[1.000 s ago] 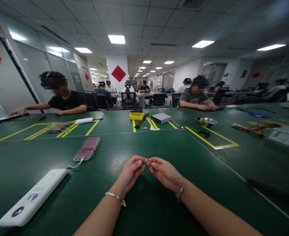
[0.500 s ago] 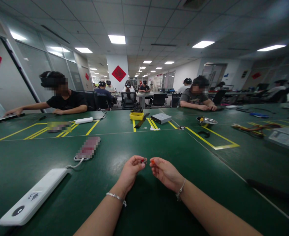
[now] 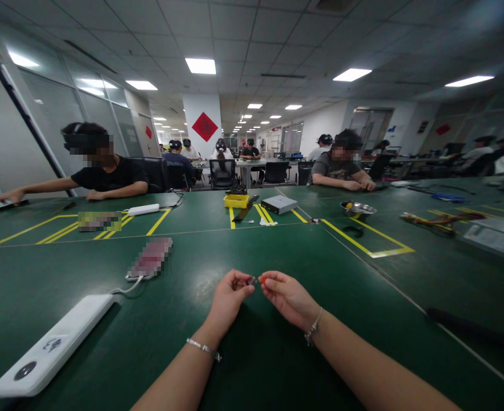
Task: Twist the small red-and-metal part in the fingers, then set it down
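My left hand (image 3: 230, 297) pinches a small shiny metallic piece (image 3: 252, 280) between thumb and fingertips; its exact kind is too small to make out. Facing it, my right hand (image 3: 289, 297) is closed on a small orange piece (image 3: 263, 279), mostly covered by the fingers. The two pieces are held very close together, just above the green table (image 3: 234, 342). Whether they touch, I cannot tell. Both wrists wear silvery bracelets.
To the left lie a white power bank (image 3: 55, 345) and a cabled phone (image 3: 151, 260). Farther off are a yellow box (image 3: 236, 201), a grey metal box (image 3: 279, 204), a metal bowl (image 3: 358, 209) and a power supply (image 3: 498, 237). Two people sit across the table.
My right hand has brought the orange piece slightly nearer the metallic piece, narrowing the gap. The red part seen at my left fingertips no longer shows. The view has shifted slightly.
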`<action>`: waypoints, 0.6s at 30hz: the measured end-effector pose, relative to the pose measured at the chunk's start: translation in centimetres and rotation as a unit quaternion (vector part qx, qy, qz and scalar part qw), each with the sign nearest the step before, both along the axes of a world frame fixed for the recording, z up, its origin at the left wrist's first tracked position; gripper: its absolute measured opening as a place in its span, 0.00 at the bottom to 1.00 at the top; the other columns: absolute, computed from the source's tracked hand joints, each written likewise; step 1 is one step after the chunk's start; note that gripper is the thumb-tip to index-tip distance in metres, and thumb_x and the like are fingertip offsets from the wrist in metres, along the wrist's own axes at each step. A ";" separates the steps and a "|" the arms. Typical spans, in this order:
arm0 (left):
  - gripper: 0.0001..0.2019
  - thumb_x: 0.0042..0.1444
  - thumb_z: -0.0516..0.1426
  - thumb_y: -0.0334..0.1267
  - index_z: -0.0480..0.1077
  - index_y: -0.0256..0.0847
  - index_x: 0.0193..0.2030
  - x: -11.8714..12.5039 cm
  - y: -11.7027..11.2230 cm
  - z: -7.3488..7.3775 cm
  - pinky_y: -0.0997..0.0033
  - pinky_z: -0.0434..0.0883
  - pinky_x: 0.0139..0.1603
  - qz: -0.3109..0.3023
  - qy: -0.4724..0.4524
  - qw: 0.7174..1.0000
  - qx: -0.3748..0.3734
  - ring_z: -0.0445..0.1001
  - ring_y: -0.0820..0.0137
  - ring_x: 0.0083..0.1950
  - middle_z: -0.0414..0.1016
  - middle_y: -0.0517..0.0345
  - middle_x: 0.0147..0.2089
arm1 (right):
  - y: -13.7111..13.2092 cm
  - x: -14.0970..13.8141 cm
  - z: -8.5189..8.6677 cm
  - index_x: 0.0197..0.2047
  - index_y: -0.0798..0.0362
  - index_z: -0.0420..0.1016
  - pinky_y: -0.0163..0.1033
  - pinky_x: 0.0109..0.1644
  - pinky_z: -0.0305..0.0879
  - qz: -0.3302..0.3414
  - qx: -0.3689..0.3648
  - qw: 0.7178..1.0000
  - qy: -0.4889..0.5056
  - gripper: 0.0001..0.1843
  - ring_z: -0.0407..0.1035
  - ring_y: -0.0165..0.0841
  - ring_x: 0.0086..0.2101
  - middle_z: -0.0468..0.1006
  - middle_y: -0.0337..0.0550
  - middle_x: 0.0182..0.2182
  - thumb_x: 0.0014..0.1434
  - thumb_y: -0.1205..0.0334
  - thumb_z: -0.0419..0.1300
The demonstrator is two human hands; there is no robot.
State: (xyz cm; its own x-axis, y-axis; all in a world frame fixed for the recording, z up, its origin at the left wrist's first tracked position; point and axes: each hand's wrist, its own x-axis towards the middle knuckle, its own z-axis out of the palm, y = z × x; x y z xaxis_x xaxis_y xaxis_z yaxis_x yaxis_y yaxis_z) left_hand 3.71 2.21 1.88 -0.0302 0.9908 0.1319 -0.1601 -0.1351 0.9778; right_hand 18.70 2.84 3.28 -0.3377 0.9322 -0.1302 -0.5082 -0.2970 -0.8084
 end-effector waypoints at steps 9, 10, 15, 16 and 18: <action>0.10 0.38 0.61 0.30 0.64 0.37 0.28 0.0 -0.1 -0.1 0.78 0.63 0.31 -0.020 -0.013 1.000 -0.009 0.67 0.78 0.27 0.69 0.65 0.24 | -0.1 -0.1 0.1 0.30 0.57 0.71 0.31 0.33 0.62 -0.003 -0.001 1.000 -0.017 0.11 0.66 0.22 0.25 0.74 0.39 0.27 0.39 0.71 0.64; 0.10 0.38 0.61 0.30 0.64 0.37 0.29 0.0 -0.1 -0.1 0.78 0.63 0.31 -0.021 -0.010 1.000 -0.010 0.67 0.78 0.27 0.69 0.64 0.25 | -0.1 -0.1 0.0 0.31 0.57 0.71 0.31 0.32 0.62 -0.001 -0.003 1.000 -0.019 0.11 0.65 0.21 0.24 0.74 0.39 0.27 0.40 0.69 0.64; 0.08 0.43 0.58 0.34 0.66 0.37 0.32 -0.2 0.1 -0.2 0.75 0.64 0.36 -0.041 -0.004 0.999 -0.002 0.68 0.75 0.32 0.71 0.60 0.30 | 0.0 0.1 -0.3 0.33 0.56 0.70 0.31 0.31 0.61 0.004 -0.004 1.000 -0.024 0.10 0.65 0.22 0.24 0.74 0.38 0.26 0.45 0.62 0.62; 0.08 0.45 0.58 0.35 0.66 0.37 0.33 -0.2 0.1 -0.3 0.75 0.64 0.36 -0.050 -0.003 0.999 -0.001 0.68 0.75 0.32 0.71 0.59 0.31 | 0.0 0.1 -0.3 0.33 0.55 0.70 0.31 0.31 0.61 0.003 -0.001 1.000 -0.023 0.11 0.65 0.22 0.24 0.73 0.38 0.25 0.45 0.62 0.62; 0.09 0.48 0.55 0.38 0.66 0.36 0.35 -0.2 0.1 -0.4 0.74 0.63 0.36 -0.068 0.002 0.998 -0.004 0.68 0.74 0.32 0.71 0.58 0.30 | 0.0 0.1 -0.3 0.33 0.55 0.70 0.31 0.31 0.60 0.003 0.002 1.000 -0.024 0.11 0.65 0.22 0.24 0.74 0.37 0.25 0.43 0.63 0.63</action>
